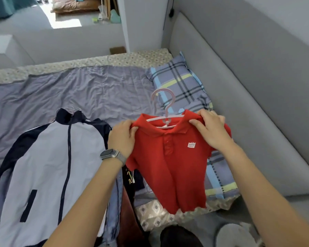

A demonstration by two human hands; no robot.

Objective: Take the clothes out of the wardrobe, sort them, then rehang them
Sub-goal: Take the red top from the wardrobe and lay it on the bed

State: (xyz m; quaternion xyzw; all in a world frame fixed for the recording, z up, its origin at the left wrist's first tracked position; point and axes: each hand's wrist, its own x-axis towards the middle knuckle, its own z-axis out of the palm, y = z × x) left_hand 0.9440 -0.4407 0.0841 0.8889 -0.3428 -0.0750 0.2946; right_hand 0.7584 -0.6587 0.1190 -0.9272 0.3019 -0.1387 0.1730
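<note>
Red polo shirt (175, 163) on a pink hanger (165, 111) hangs mid-frame above the bed (78, 90), its shoulders pinched by the left hand (122, 136) and right hand (212, 129). White-and-navy jacket (48, 166) lies lower left.

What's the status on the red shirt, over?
Left hand and right hand grip shirt shoulders. Shirt on pink hanger, held above bed. Jacket lies left, nothing blocking.

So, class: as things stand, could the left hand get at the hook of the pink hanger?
Probably yes. The hook stands bare above the red polo, but the left hand must first release its grip on the shoulder.
</note>
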